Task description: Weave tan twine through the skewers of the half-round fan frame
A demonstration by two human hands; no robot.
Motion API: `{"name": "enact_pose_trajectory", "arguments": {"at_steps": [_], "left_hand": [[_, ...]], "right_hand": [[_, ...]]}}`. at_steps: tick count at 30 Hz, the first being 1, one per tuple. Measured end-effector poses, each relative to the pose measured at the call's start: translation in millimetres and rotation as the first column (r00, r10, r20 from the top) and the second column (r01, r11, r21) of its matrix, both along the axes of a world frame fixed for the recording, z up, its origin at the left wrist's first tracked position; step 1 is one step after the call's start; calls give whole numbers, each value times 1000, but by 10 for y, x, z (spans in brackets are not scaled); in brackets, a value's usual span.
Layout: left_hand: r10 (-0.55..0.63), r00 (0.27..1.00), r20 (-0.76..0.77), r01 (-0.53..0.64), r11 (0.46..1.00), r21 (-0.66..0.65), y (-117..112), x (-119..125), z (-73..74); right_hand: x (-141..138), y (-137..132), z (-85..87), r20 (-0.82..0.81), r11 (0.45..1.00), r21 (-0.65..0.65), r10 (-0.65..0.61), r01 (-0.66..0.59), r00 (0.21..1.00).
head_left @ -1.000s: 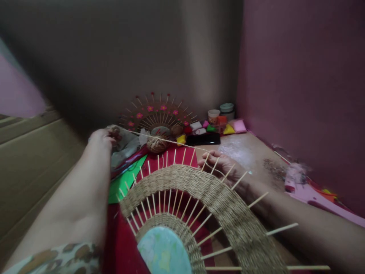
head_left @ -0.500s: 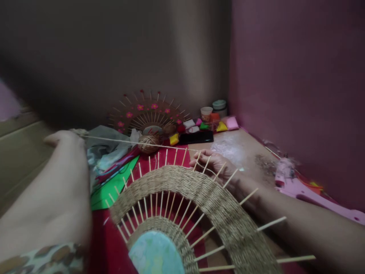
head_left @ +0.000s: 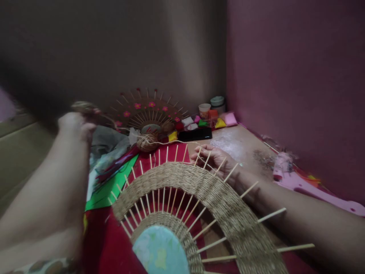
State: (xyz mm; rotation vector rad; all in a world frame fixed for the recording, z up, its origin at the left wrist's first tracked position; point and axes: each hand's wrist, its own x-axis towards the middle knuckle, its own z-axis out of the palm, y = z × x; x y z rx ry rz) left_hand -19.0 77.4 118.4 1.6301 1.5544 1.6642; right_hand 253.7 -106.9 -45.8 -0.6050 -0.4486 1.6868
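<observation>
A half-round woven fan [head_left: 173, 177] with thin wooden sticks and a pale blue centre [head_left: 161, 249] fills the foreground. At the far left, raised and blurred, my left hand [head_left: 76, 121] is closed on a bundle of twine [head_left: 83, 107]. The twine strand [head_left: 182, 142] runs slackly from there, past a twine ball, to the fan's upper edge. Behind the outer stick tips, my right hand [head_left: 212, 156] pinches the strand beside a stick, thumb and finger together. Its palm is partly hidden by the sticks.
A finished-looking fan with pink flowers [head_left: 151, 104] leans at the back wall. A brown twine ball [head_left: 147, 141], black phone [head_left: 195, 134], colourful packets [head_left: 219, 122] and cups [head_left: 204, 110] stand along the back. A pink glue gun [head_left: 285, 171] lies right; green sheet [head_left: 114, 190] left.
My left hand has moved up and slightly right with the twine bundle. The strand has gone from taut and straight to slack. My right hand stays at about the same sticks.
</observation>
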Motion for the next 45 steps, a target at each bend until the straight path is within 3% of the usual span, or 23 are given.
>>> {"name": "enact_pose_trajectory", "arguments": {"at_steps": [2, 4, 6, 9, 11, 13, 16, 18, 21, 22, 24, 26, 28, 30, 33, 34, 35, 36, 37, 39, 41, 45], "left_hand": [[-102, 975, 195, 133, 980, -150, 8, 172, -79], [-301, 938, 169, 324, 937, -128, -144, 407, -200], [-498, 867, 18, 496, 858, -133, -425, 636, -351], [-450, 861, -236, 434, 893, -119, -895, 862, -581], [-495, 812, -310, 453, 869, -202, -1113, 924, -701], [-548, 792, -271, 499, 835, -230, -1205, 941, -779], [-588, 765, -262, 532, 807, -257, -1162, 936, -819], [-683, 663, -306, 579, 728, -368, -1089, 920, -817], [-854, 394, -340, 591, 519, -617, -1013, 866, -812], [-878, 323, -354, 574, 479, -665, -1004, 840, -811], [-887, 240, -394, 555, 459, -694, -996, 786, -800], [-882, 230, -410, 570, 464, -678, -977, 749, -769], [-862, 288, -416, 585, 502, -637, -908, 753, -724], [-778, 400, -485, 587, 624, -516, -774, 803, -687], [-481, 542, -689, 515, 838, -180, -526, 931, -674], [-354, 536, -767, 447, 889, -98, -467, 976, -678], [-284, 503, -816, 417, 907, -59, -435, 1019, -681], [-292, 458, -840, 432, 899, -77, -433, 1060, -682], [-364, 417, -833, 478, 867, -140, -461, 1099, -681], [-613, 370, -698, 616, 724, -310, -578, 1173, -673], [-790, 317, -525, 691, 571, -443, -707, 1242, -668], [-934, 81, -349, 681, 307, -665, -751, 1358, -719]], "right_hand": [[11, -3, -5, 4, 1000, 6, -2, 2, 1000], [18, -5, -7, 10, 1000, 7, -2, 1, 1000], [20, -5, -5, 23, 1000, -4, -4, 4, 1000], [15, -9, 4, 59, 1000, -18, -4, 5, 998], [10, -14, 13, 82, 1000, -26, -9, 11, 997], [7, -21, 24, 96, 999, -38, -5, 8, 995], [5, -36, 44, 109, 998, -64, 17, -10, 994], [3, -43, 55, 111, 997, -77, 22, -13, 994], [-4, -43, 56, 110, 998, -68, 11, -4, 994], [-5, -40, 53, 109, 998, -61, 6, 1, 994], [-5, -34, 49, 98, 998, -60, 13, -7, 995], [0, -32, 52, 93, 997, -66, 40, -34, 995], [8, -39, 62, 99, 995, -71, 78, -71, 992], [17, -51, 73, 114, 994, -70, 97, -89, 989], [24, -69, 81, 124, 995, -68, 79, -71, 989], [23, -73, 81, 121, 996, -64, 77, -69, 990], [21, -76, 81, 113, 996, -54, 82, -76, 990], [18, -77, 82, 100, 995, -41, 94, -91, 991], [15, -77, 82, 89, 994, -29, 112, -110, 990], [10, -68, 80, 89, 989, -25, 145, -143, 985], [11, -53, 71, 102, 990, -33, 142, -139, 985], [27, -23, 43, 85, 990, -44, 140, -136, 987]]}}
